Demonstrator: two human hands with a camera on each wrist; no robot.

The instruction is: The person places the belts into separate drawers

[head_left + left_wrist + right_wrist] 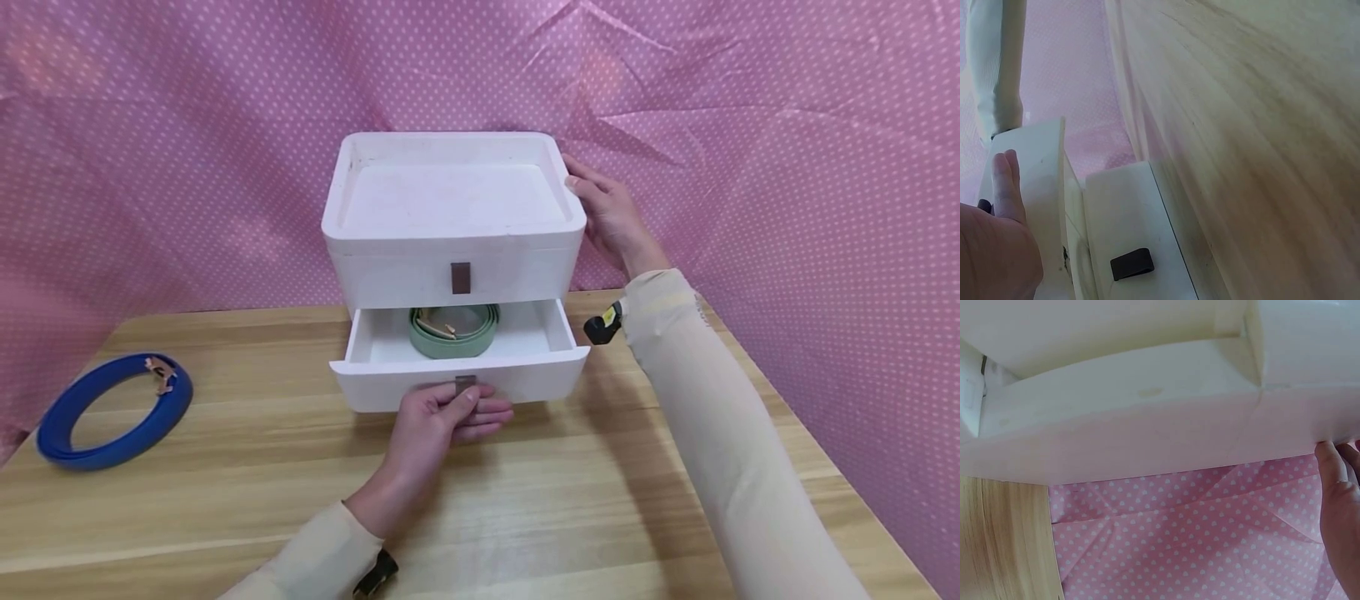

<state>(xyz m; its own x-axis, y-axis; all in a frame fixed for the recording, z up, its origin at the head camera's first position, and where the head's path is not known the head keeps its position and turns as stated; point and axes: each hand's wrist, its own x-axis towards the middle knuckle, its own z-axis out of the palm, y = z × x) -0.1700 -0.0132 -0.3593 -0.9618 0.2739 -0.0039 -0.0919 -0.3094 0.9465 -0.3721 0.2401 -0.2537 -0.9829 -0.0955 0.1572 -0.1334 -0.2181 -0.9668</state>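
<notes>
Blue belt (112, 408) coiled, far left on wooden table (225, 500). Left hand (442, 417) pinches tab of open lower drawer (457, 367); green belt (453, 329) coiled inside. Right hand (611, 217), fingers spread flat, presses white drawer box (450, 225) at its right side.

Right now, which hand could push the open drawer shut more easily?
Probably the left hand: it already pinches the brown tab on the front of the lower drawer, where the green belt lies coiled. The right hand rests against the white drawer box, steadying its far side.
</notes>
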